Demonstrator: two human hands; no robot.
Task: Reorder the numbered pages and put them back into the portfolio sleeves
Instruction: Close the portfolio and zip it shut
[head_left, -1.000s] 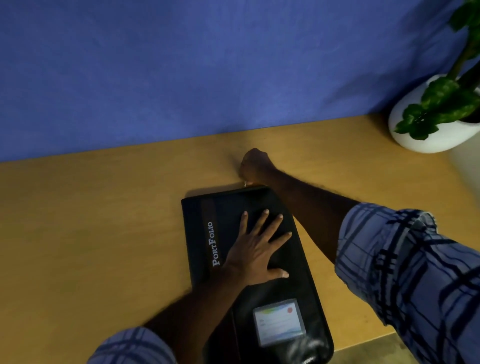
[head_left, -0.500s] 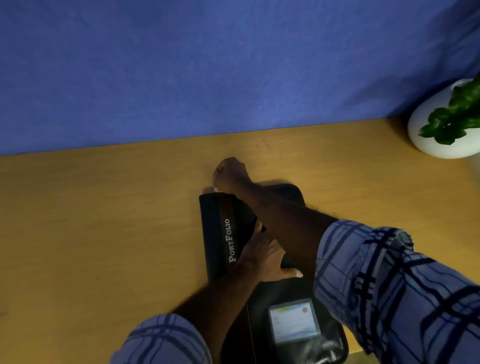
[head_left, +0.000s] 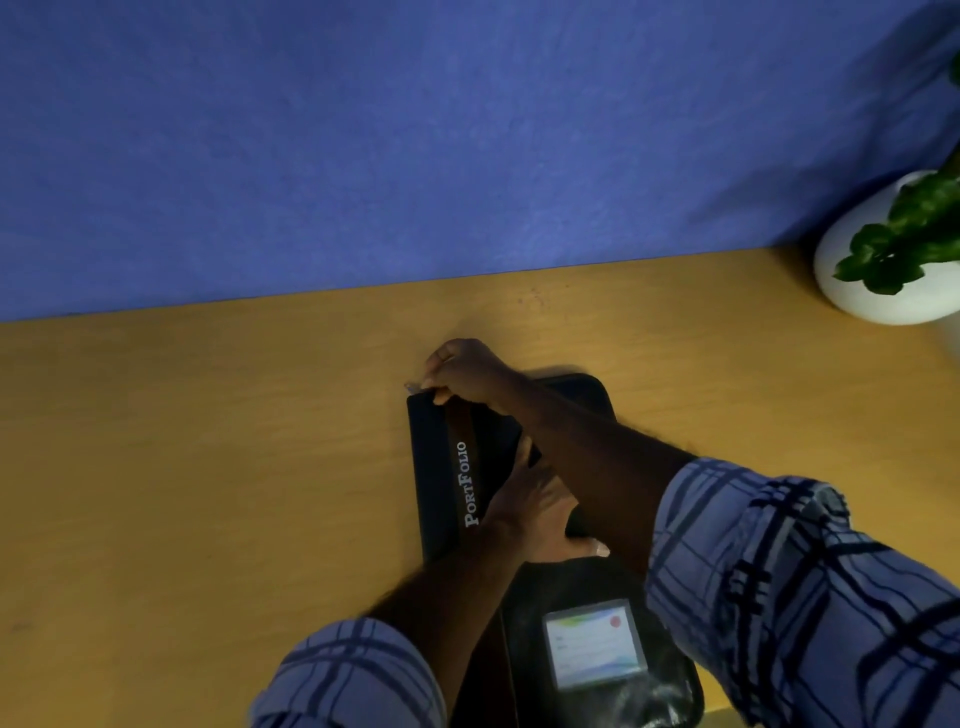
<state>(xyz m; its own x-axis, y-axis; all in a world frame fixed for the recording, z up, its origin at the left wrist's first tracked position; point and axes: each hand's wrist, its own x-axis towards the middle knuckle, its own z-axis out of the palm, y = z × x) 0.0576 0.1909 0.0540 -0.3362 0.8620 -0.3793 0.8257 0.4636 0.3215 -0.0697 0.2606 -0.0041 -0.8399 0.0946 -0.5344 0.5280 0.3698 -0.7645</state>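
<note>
While your left hand (head_left: 535, 506) presses flat on the portfolio (head_left: 434, 467), your right hand (head_left: 462, 369) pinches, seemingly, its zipper pull (head_left: 414, 387); next, unzip fully.

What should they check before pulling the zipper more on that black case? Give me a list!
1. The right hand pinches the zipper pull at the far left corner: ok.
2. The left hand presses on the portfolio to steady it: ok.
3. The portfolio lies flat on the table: ok.
4. The plant pot stands well away from the zipper's path: ok.
5. How much of the zipper is open: cannot tell.
6. Pages inside in order: cannot tell, the cover is closed.
</note>
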